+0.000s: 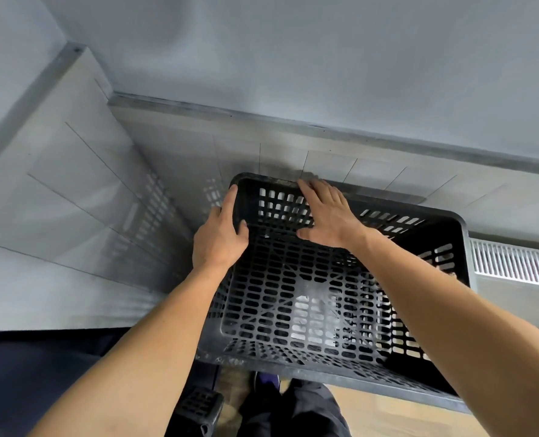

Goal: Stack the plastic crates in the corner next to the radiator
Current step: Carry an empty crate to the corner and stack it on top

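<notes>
A black perforated plastic crate point(309, 298) stands open-side up in the room corner, its far rim against the tiled wall. My left hand point(220, 234) grips the crate's left rim, thumb inside and fingers stretched along the outside. My right hand point(326, 212) lies flat with straight fingers on the far rim and inner far wall. Through the holes in the crate's floor, more black mesh shows below; how many crates lie underneath is hidden. A white radiator point(514, 263) sits just right of the crate.
Grey tiled walls point(88, 184) meet at the corner to the left of the crate. Another small black crate piece point(200, 402) lies on the floor by my legs. Wooden flooring point(387, 414) shows at the bottom right.
</notes>
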`<state>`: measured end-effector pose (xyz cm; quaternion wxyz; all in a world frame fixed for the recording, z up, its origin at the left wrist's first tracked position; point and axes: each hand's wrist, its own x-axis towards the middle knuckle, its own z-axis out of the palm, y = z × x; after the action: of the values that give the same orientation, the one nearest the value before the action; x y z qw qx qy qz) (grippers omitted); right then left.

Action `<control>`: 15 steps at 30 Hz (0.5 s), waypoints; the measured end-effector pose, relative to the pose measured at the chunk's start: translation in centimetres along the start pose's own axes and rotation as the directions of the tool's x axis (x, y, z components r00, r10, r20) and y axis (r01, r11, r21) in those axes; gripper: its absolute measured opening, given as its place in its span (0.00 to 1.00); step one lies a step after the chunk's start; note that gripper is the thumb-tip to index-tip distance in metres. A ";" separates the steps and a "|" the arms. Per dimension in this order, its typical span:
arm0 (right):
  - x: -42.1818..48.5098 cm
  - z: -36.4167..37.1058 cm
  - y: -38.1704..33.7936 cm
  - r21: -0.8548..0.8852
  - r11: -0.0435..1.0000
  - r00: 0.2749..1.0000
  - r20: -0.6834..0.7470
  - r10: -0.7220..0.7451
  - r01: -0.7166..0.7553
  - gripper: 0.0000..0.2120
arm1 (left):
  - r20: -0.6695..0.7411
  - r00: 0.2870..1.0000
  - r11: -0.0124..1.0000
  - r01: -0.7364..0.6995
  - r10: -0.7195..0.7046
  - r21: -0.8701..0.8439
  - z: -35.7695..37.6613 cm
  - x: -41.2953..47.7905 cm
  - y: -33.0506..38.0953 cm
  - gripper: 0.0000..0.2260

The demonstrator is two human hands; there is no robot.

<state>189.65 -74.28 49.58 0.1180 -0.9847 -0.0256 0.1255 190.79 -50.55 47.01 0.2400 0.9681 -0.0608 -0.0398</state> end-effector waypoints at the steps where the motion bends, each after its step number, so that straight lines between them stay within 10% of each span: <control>1: -0.8 0.0 -0.1 0.006 1.000 1.000 0.003 0.007 -0.007 0.51 | -0.008 1.000 1.000 -0.012 0.012 0.006 -0.1 -0.2 0.2 0.33; 15: -11.9 0.9 -2.5 0.121 0.991 0.964 0.264 0.021 -0.054 0.41 | -0.070 0.989 0.956 -0.103 0.126 0.274 0.4 -10.4 0.6 0.27</control>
<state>177.84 -72.56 52.18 0.1735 -0.9502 -0.0144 0.2583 180.38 -49.89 47.42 0.1101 0.9874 -0.1111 0.0251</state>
